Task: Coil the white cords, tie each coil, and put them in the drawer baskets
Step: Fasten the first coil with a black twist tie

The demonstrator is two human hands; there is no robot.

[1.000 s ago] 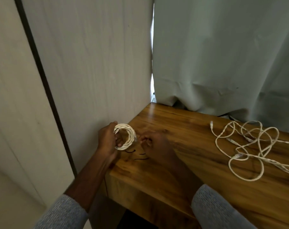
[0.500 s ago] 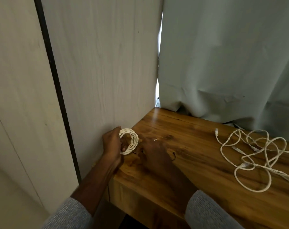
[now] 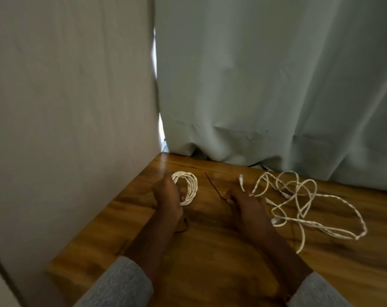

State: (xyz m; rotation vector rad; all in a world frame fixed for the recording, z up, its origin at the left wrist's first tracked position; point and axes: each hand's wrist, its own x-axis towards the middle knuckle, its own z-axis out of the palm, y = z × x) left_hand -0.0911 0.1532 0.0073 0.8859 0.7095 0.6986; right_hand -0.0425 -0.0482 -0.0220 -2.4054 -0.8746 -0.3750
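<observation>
The bench (image 3: 210, 251) is a wooden top with a warm brown, streaky grain, its left edge running along a pale panel and its far edge meeting a hanging curtain. On it, toward the right, lies a loose tangle of white cord (image 3: 298, 202), spread in overlapping loops. Near the left corner is a small coil of white cord (image 3: 189, 187), and between the two a thin dark tie (image 3: 212, 185) shows against the wood.

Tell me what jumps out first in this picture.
The tangled cord sprawls loose across the right of the table. Near the left edge, the left hand holds a neat white coil. Between them, the right hand pinches a thin dark tie.
</observation>
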